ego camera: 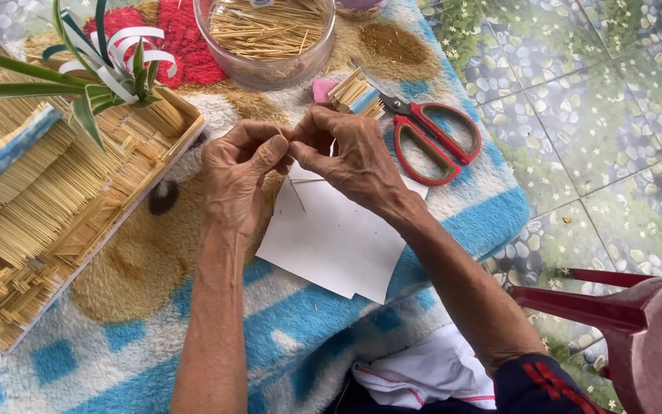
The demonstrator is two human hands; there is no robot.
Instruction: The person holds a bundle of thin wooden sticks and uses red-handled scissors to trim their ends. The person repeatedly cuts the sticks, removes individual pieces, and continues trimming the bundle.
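Note:
My left hand [239, 165] and my right hand [346, 153] meet above a white sheet of paper [339, 238], pinching a few thin bamboo sticks [294, 184] between their fingertips. One stick points up from the fingers, others hang down over the paper. Both hands hover over a patterned blue and tan blanket [116, 360].
A clear round bowl of thin sticks [266, 34] stands behind the hands. Red-handled scissors [430, 138] lie to the right beside a small bundle of cut sticks [354, 92] and a pink piece [323, 90]. A model built of sticks [47, 199] with green leaves sits left. A red plastic stool [637, 330] stands on the tiled floor.

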